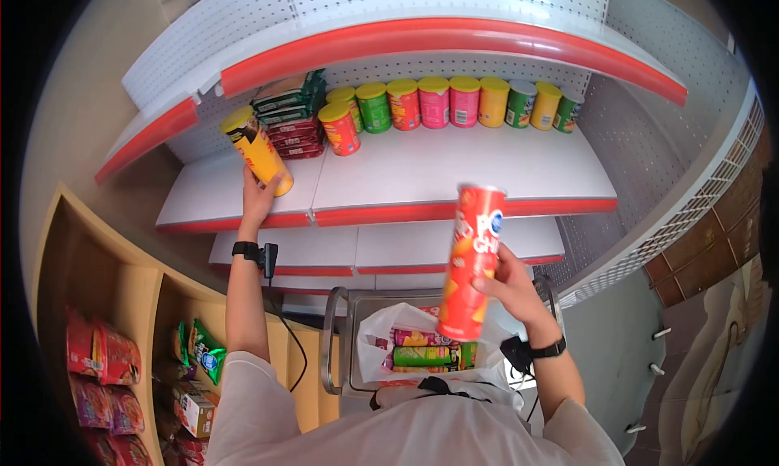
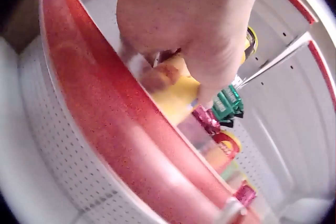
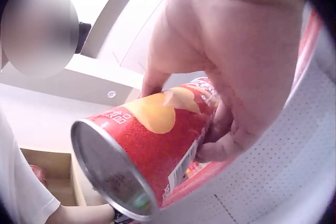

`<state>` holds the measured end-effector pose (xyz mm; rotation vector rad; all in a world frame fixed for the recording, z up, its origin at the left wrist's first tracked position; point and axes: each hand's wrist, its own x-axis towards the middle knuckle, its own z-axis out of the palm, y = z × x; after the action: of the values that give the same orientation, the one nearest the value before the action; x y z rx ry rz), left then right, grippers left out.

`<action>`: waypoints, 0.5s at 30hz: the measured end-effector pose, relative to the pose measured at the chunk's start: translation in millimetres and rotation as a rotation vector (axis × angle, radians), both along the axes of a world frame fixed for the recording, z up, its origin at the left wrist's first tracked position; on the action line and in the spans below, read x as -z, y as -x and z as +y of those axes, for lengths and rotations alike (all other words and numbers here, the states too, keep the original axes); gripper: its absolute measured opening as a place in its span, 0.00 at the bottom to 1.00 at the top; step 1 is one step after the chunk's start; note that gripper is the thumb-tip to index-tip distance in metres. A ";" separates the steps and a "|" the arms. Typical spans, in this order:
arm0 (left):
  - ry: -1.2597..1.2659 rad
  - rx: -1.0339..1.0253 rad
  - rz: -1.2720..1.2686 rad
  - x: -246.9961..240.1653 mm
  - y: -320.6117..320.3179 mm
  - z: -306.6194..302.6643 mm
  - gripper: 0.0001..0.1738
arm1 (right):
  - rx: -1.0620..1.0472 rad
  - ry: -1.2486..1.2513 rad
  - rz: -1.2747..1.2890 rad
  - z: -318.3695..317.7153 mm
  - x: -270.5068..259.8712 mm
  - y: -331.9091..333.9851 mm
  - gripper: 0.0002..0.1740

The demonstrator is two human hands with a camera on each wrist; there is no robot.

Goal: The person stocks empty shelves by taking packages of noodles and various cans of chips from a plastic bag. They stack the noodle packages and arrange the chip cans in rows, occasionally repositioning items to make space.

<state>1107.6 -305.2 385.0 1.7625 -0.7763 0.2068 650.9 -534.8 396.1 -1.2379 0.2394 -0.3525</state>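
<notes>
My left hand [image 1: 258, 198] grips a tall yellow chip canister [image 1: 261, 159] low on its body, at the left end of the shelf [image 1: 389, 170]. The canister leans left, its base over the white shelf and its lid beside stacked green and dark red packets [image 1: 294, 125]. In the left wrist view, the hand [image 2: 184, 22] hides much of the yellow canister [image 2: 177, 99]. In front of the shelf, my right hand [image 1: 518, 286] holds a red chip canister [image 1: 469, 259], slightly tilted, thumb across its side. Its metal base [image 3: 113, 171] faces the right wrist camera.
A row of short canisters [image 1: 434, 102] lines the back of the shelf. Below the red canister, a white plastic bag [image 1: 375, 336] with several canisters sits in a metal-framed cart [image 1: 334, 344]. Wooden shelving [image 1: 150, 304] with snack packs stands left. A red-edged upper shelf [image 1: 454, 32] overhangs.
</notes>
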 end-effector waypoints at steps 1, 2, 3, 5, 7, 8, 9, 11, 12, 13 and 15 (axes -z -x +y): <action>0.014 -0.008 -0.025 1.1 -0.5 -1.9 0.37 | -0.026 0.095 -0.019 0.2 -9.4 -20.8 0.38; 0.028 -0.015 -0.050 2.6 0.3 -3.7 0.37 | -0.052 0.189 -0.039 1.6 -19.1 -43.3 0.37; 0.037 -0.023 -0.050 3.3 2.5 -5.5 0.37 | -0.063 0.215 -0.091 6.6 -30.9 -67.6 0.37; 0.031 -0.137 -0.103 4.2 8.7 -9.8 0.38 | -0.049 0.333 -0.171 18.3 -46.1 -122.1 0.39; -0.047 -0.225 -0.105 7.1 9.6 -11.9 0.39 | 0.063 0.581 -0.186 30.9 -55.0 -177.4 0.42; -0.129 -0.308 -0.108 4.7 10.2 -14.4 0.40 | 0.157 0.736 -0.176 38.8 -63.8 -202.5 0.45; -0.124 -0.338 -0.114 -1.7 19.6 -16.2 0.40 | 0.223 0.825 -0.202 46.5 -65.8 -229.5 0.47; -0.142 -0.346 -0.102 -4.6 22.5 -16.0 0.40 | 0.293 0.906 -0.238 59.6 -65.3 -275.6 0.49; -0.165 -0.351 -0.075 -5.6 23.9 -15.2 0.40 | 0.310 0.927 -0.188 66.7 -66.0 -293.9 0.49; -0.199 -0.371 -0.047 -10.3 28.3 -15.5 0.40 | 0.325 0.947 -0.137 70.0 -63.8 -309.2 0.48; -0.218 -0.367 -0.043 -12.5 30.3 -15.6 0.40 | 0.324 0.966 -0.112 74.0 -53.4 -334.1 0.48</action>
<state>1077.3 -320.8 397.5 2.1076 -0.5138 0.4183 984.9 -460.8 449.5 -2.1244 0.1715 -0.8787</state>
